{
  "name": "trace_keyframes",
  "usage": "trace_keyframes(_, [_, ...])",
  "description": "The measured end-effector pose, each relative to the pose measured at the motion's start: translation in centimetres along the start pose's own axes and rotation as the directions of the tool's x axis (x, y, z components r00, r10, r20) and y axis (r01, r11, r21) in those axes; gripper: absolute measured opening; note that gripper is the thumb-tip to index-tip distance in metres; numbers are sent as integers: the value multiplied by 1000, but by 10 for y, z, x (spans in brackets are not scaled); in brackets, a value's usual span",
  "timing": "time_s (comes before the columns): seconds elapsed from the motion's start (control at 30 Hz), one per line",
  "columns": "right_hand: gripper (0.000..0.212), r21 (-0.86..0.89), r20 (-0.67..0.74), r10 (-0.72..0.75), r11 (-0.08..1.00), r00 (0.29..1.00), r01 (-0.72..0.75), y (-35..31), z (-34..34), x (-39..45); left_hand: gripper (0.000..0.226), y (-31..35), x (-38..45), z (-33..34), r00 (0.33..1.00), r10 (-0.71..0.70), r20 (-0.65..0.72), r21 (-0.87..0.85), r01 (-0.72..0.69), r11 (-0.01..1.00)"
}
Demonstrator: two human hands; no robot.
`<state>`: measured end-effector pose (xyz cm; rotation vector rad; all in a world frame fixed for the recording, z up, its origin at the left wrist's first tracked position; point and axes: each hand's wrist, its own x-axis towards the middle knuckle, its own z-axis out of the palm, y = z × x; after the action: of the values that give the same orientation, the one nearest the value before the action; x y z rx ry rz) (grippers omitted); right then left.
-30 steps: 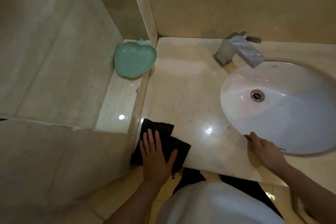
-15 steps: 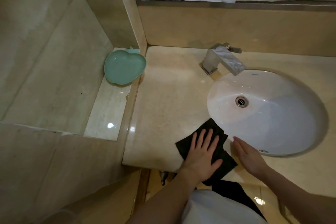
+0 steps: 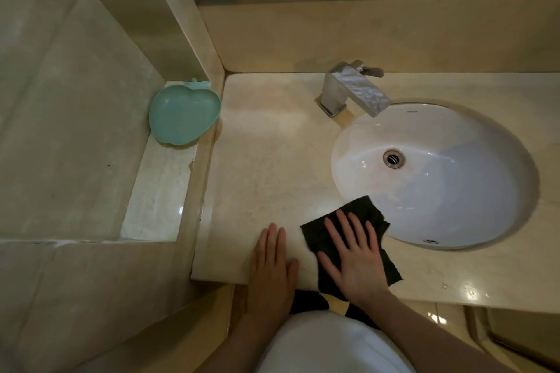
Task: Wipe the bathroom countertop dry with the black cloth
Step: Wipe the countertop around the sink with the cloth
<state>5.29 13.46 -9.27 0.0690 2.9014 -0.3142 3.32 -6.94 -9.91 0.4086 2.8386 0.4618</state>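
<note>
Head view: flat right hand [image 3: 356,257] presses crumpled black cloth [image 3: 368,212] onto glossy marble countertop [image 3: 266,166].

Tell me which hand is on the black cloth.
The right hand, pressing flat on the black cloth beside the sink. The left hand rests on bare countertop.

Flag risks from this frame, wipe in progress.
1. The black cloth hangs past the front edge of the countertop under the flat right hand; it could slip off if pressure eases.
2. Its far corner lies at the rim of the sink; a stroke that way may drag it into the basin.
3. Glints near the front right edge may be droplets, easily missed.
</note>
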Motion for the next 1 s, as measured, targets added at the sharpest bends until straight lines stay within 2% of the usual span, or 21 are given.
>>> trace_keyframes(0.23, [68,-66,30,243,968,969,-241,96,-7,-78,65,3,3,2,998,12,59,80,-17,997])
trace_keyframes(0.37, [70,-43,4,328,944,945,-327,75,-1,-66,65,8,4,-1,996,-29,84,64,23,998])
trace_keyframes(0.43, [69,-52,-8,253,966,968,-253,52,4,-55,65,11,6,1,996,-46,75,61,41,997])
trace_keyframes(0.57, [69,-50,29,11,999,1000,-10,6,15,-32,60,21,5,-2,997,-73,31,32,72,997])
trace_keyframes(0.7, [64,-38,67,-121,992,990,124,14,14,-27,63,42,-5,-2,995,56,84,14,-57,998])
trace_keyframes(0.77, [63,-29,48,-134,990,990,136,35,10,-34,66,53,-7,-1,989,68,133,42,-74,996])
trace_keyframes(0.83, [64,-8,28,-102,995,994,102,57,8,-42,67,64,-6,1,988,49,147,53,-57,997])
trace_keyframes(0.93, [64,-3,20,-54,999,998,54,98,6,-63,68,89,-8,7,969,118,218,65,-135,989])
trace_keyframes(1.0, [63,-20,11,-16,1000,1000,16,135,1,-81,69,108,-8,12,966,104,235,76,-125,989])
